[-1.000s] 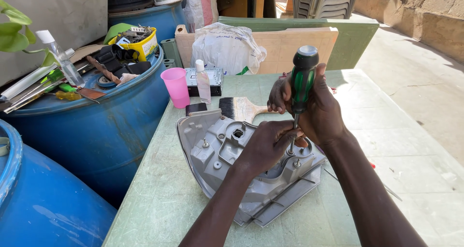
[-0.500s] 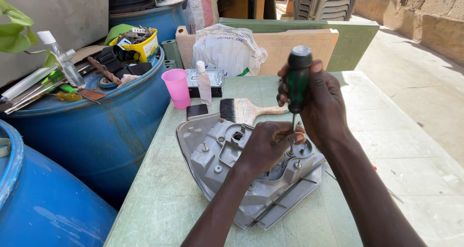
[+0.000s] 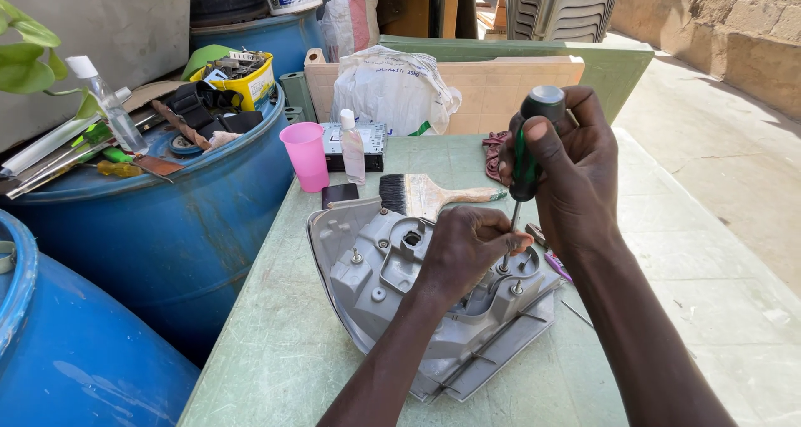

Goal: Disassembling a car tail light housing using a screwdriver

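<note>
The right hand [image 3: 576, 172], closed around the green-handled screwdriver [image 3: 527, 156], had stayed upright over the grey lamp housing [image 3: 392, 285]. The left hand [image 3: 467, 247] still pinched its shaft near the tip, so the work at that screw was unfinished.

Grey lamp housing [image 3: 417, 293], green/black screwdriver [image 3: 527, 156], pink cup [image 3: 305, 156], blue barrels [image 3: 179, 218].

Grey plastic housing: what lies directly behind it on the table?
Behind the grey plastic housing lie a paintbrush and a small dark block. The left hand and right hand cover whatever lies behind its right end.
</note>
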